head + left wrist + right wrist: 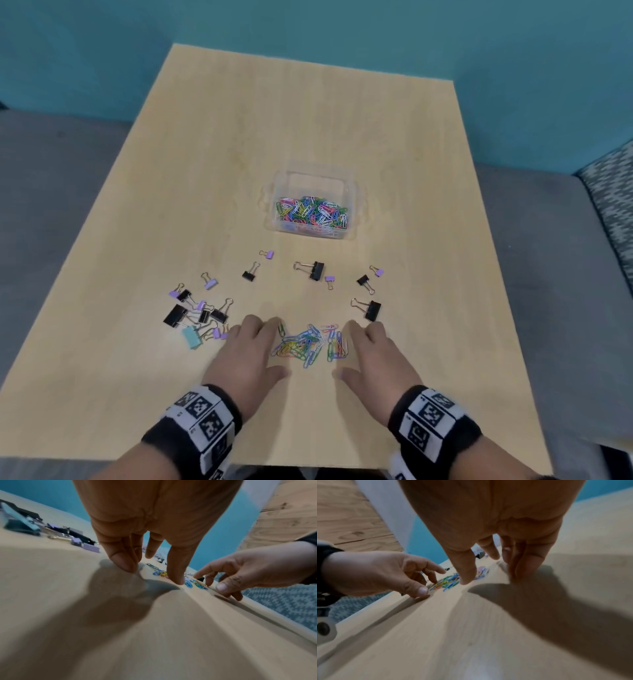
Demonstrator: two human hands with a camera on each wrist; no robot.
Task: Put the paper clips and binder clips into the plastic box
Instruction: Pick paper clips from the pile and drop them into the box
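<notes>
Flanking the paper clips (310, 344) at lower centre of the tabletop (308, 120): left hand (248, 353) and right hand (375, 356), grip apart, holding nothing

Between the loose paper clips (310, 344) near the front edge and the plastic box (310, 205) lies a band of scattered binder clips (313, 270), with bare tabletop (308, 120) gaps between them wide enough for a hand. A dense binder-clip cluster (195, 317) crowds the left side. Behind and beside the box the tabletop is open.
</notes>
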